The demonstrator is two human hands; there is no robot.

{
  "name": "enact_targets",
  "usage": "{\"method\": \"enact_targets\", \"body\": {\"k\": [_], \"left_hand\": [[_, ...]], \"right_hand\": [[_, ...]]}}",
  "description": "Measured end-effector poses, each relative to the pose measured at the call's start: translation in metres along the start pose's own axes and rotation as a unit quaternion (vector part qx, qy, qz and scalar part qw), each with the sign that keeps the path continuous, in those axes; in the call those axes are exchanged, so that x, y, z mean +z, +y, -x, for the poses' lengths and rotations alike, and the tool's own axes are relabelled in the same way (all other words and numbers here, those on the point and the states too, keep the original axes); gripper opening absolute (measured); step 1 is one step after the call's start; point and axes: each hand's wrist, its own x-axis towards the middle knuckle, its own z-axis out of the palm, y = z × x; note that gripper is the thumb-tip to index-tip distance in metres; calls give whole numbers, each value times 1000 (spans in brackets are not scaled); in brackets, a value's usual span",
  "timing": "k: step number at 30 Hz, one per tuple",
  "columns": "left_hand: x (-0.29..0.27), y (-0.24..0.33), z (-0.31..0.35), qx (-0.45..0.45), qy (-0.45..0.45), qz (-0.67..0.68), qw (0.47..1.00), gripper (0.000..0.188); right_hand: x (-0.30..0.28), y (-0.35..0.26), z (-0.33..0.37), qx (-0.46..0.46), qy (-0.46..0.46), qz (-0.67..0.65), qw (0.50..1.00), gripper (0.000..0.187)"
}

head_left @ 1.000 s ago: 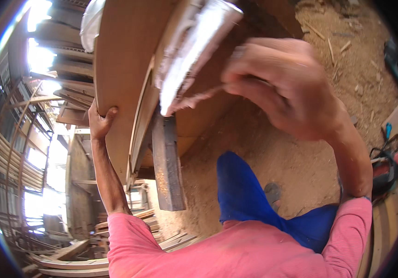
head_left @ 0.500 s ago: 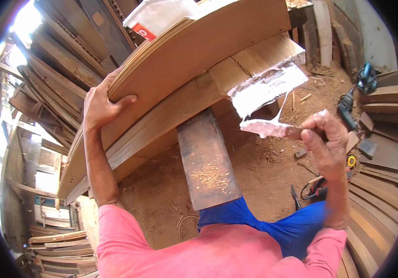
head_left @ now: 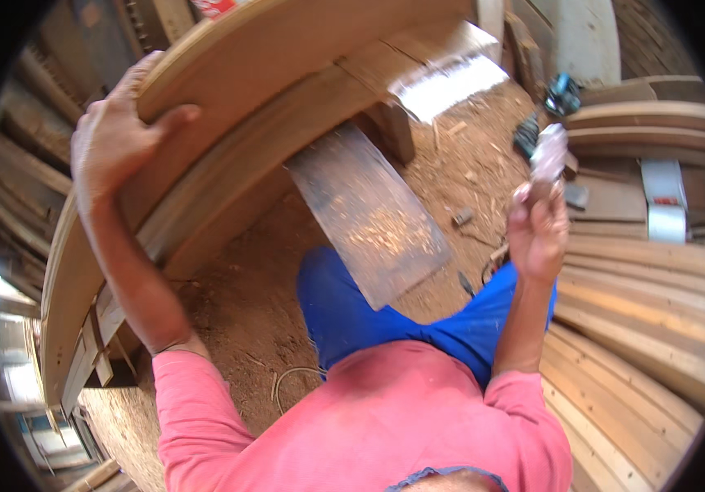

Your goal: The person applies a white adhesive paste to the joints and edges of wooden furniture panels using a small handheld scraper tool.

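My left hand grips the upper edge of a large wooden panel, fingers over the far side and thumb on the near face. A wooden beam runs along the panel's lower part, and bright white paste coats its end at the right. Apart from the wood, on the right, my right hand is closed round a small flat stick. Thick whitish-pink paste covers the stick's upper end, which points up. My fingers hide its lower part.
A dark plank with wood shavings juts out between my knees. Power tools lie on the shaving-strewn floor at the far right. Stacked boards fill the right side. A thin cable curls beside my left leg.
My right hand has drawn the paste-covered stick away from the coated wood, and the stick now points up instead of left. The paste strand between them is gone. My view has shifted right.
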Motion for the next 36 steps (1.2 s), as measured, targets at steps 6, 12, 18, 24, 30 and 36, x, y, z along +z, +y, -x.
{"method": "enact_targets", "body": {"k": [6,12,18,24,30,36], "left_hand": [[11,0,-2,9,1,49,999,81],[11,-6,-3,14,-12,75,997,84],[-8,-2,-2,-16,-20,-3,1000,91],[-6,7,2,-18,-3,13,1000,99],[-4,0,2,-22,-10,13,1000,99],[-2,-2,4,-24,-10,13,1000,103]], "right_hand": [[-17,-65,14,-87,43,40,994,21],[-31,-52,21,-77,16,86,993,37],[-10,7,27,-5,-56,78,995,29],[4,52,-14,4,-88,173,981,22],[40,82,-32,47,-94,128,986,16],[57,108,-31,101,-45,108,988,15]]}}
